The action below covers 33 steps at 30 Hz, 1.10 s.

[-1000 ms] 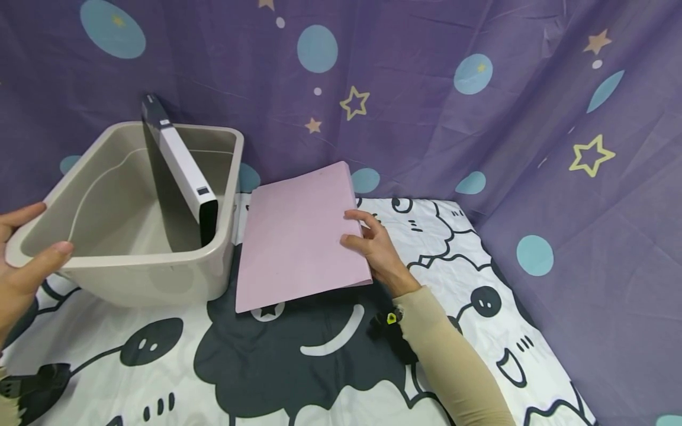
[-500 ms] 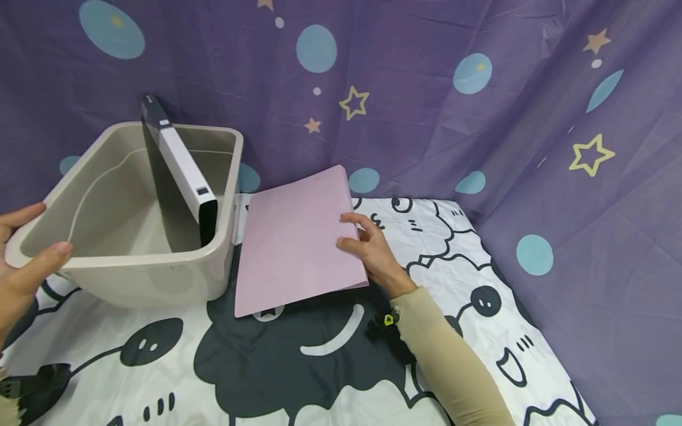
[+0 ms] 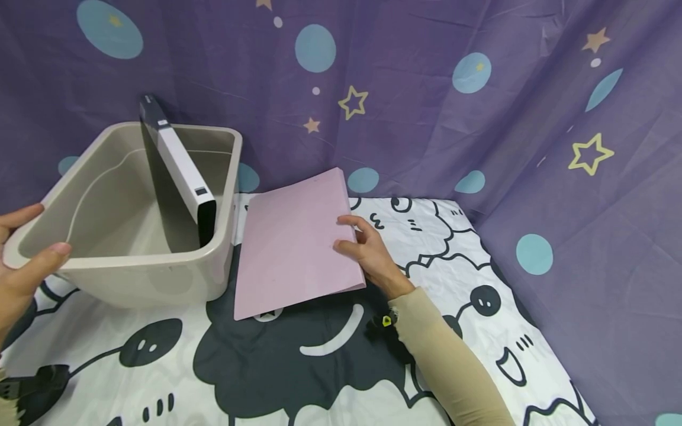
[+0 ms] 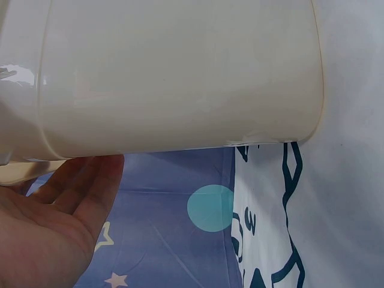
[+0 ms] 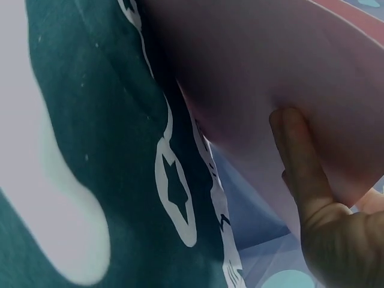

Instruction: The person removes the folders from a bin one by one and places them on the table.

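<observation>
A pink folder (image 3: pixel 295 245) is tilted over the dark sheep print, just right of the bin. My right hand (image 3: pixel 375 257) pinches its right edge, thumb on top. In the right wrist view, fingers (image 5: pixel 303 162) of that hand lie against the underside of the folder (image 5: pixel 240 66). At the left, my left hand (image 3: pixel 21 281) grips the near-left rim of a beige plastic bin (image 3: pixel 149 281). Its fingers reach the bin wall (image 4: pixel 180 78) in the left wrist view. Inside the bin a black and white binder (image 3: pixel 185 171) leans upright at the right side, its top sticking out.
A white cloth (image 3: pixel 437 248) with black sheep drawings covers the surface. Behind and to the right hangs a purple curtain (image 3: pixel 405 118) with stars and blue dots. The bin stands close to the curtain.
My right hand and the pink folder have shifted slightly left and toward me, with the folder's far edge lower in view. My left hand, the bin and the binder have stayed put.
</observation>
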### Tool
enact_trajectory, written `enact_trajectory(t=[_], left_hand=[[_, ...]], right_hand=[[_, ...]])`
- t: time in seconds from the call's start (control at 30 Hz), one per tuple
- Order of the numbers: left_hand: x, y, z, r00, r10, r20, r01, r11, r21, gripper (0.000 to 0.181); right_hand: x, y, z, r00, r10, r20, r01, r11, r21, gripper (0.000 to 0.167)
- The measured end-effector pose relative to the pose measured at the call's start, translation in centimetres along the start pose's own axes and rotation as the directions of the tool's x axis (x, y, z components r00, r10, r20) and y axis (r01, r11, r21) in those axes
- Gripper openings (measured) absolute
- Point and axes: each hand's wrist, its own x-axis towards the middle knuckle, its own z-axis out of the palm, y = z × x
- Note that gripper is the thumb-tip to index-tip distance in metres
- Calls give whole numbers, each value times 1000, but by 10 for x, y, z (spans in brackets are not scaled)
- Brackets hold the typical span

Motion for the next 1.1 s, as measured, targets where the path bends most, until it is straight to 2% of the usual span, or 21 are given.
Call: enact_trajectory(t=[0.27, 0.5, 0.67, 0.87, 1.0, 1.1], left_hand=[[1, -3, 0, 1000, -13, 0, 13, 1000, 24, 64], [2, -5, 0, 1000, -6, -10, 6, 1000, 16, 64], [1, -3, 0, 1000, -25, -15, 25, 999, 28, 64], [2, -6, 0, 1000, 10, -13, -10, 1000, -9, 64], [4, -9, 0, 999, 40, -12, -40, 998, -42, 65], [4, -8, 0, 999, 38, -9, -39, 999, -26, 65]], right_hand=[[-1, -4, 2, 999, -3, -40, -4, 986, -164, 49], [0, -1, 0, 993, -38, -111, -8, 922, -387, 51], [0, -1, -3, 993, -24, -114, -32, 885, -464, 54], [0, -3, -5, 992, 4, -126, -74, 828, -556, 57], [0, -3, -5, 990, 25, -136, -100, 807, -582, 58], [0, -3, -5, 990, 34, -139, -111, 799, -590, 58]])
